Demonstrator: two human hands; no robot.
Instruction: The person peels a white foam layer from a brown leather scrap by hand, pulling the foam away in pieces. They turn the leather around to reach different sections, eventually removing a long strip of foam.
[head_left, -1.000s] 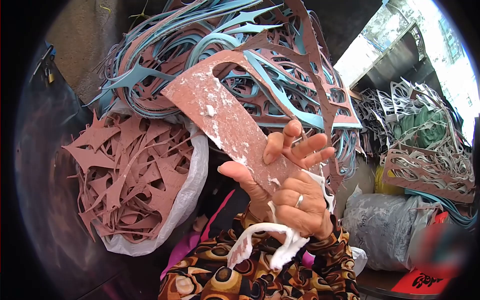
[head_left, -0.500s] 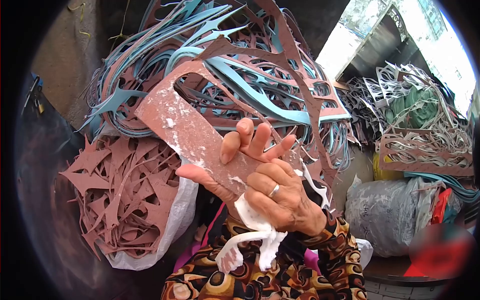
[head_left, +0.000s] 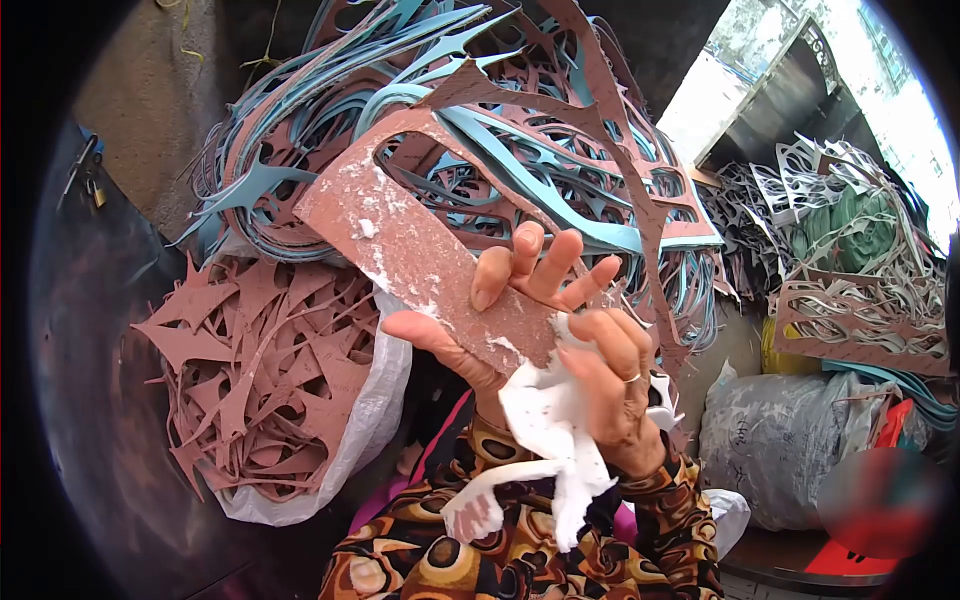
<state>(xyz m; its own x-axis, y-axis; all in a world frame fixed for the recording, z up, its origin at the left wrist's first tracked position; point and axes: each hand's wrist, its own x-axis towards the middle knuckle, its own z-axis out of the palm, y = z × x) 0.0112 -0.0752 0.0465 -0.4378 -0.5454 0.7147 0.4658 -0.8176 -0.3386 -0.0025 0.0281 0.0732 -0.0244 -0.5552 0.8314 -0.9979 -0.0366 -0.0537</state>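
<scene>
Sheet (head_left: 405,240) extends up-left beyond grip of left hand (head_left: 545,281).

Pale background (head_left: 890,95): brightest area I see, washed nearly white.
Dark panel (head_left: 95,330): dim, with soft, cloudy glare.
Right hand (head_left: 612,385): motion-blurred fingers.
Red item (head_left: 850,556): partly behind a round, smeared patch.
Outer edges: fisheye curvature, black corners.

The left hand (head_left: 548,275) holds a reddish-brown sheet (head_left: 420,245); the ringed right hand (head_left: 612,385) holds torn white material (head_left: 545,408) at the sheet's lower end.
</scene>
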